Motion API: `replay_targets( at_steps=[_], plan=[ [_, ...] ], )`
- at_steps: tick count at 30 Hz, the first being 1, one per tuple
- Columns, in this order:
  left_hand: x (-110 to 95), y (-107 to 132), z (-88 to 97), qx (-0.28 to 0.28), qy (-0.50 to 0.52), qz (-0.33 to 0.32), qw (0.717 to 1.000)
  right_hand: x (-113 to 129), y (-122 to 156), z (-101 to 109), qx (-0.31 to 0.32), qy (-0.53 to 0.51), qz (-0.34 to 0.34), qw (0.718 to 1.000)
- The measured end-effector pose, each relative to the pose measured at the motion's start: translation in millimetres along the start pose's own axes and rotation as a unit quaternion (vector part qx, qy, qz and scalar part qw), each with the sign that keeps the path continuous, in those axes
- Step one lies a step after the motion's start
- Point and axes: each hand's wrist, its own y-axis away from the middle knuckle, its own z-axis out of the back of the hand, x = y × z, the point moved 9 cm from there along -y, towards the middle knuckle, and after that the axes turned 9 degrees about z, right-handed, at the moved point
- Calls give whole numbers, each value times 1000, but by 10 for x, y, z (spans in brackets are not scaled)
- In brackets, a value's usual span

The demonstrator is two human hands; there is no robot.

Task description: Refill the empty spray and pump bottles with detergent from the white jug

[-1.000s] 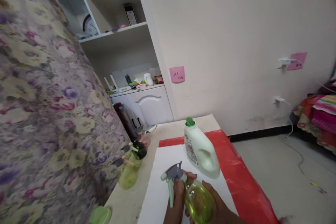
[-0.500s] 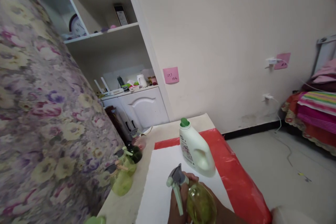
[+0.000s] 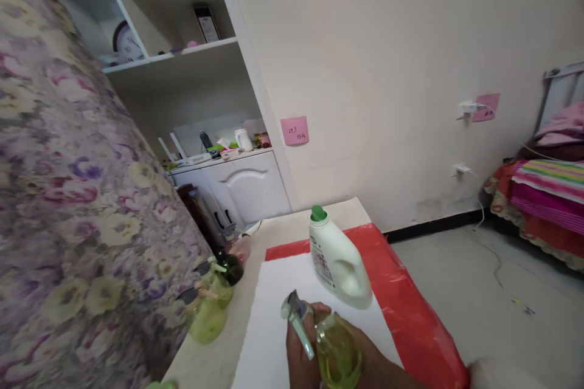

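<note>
A yellow-green see-through spray bottle [image 3: 338, 357] with a grey and pale-green trigger head [image 3: 295, 315] is held low in the head view, over a white sheet [image 3: 274, 322]. My left hand [image 3: 298, 357] is closed around the bottle's neck, just under the trigger. My right hand [image 3: 376, 360] is closed around the bottle's round body from the right side. Just beyond the hands a white detergent jug [image 3: 338, 266] with a green cap stands upright on the sheet, apart from them.
A red plastic cover [image 3: 413, 316] lies under the sheet on the table. Other spray bottles [image 3: 206, 315] stand at the table's left edge by a floral curtain [image 3: 68, 194]. A white cabinet [image 3: 246, 185] is behind, and a bed [image 3: 547, 200] at the right.
The view has swung right, bringing the bed further in. The spray bottle and both hands sit slightly lower and more to the left; the grip is unchanged.
</note>
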Motion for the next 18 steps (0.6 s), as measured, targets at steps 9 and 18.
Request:
replay_targets(
  at_steps=[9,18],
  plan=[
    [-13,-35,171,-58,-16,-23,998,-258,132,-59,-75,-209,-158,962],
    [-11,-25,30,102,-24,3,994,-353,171,24,-71,-185,-224,954]
  ],
)
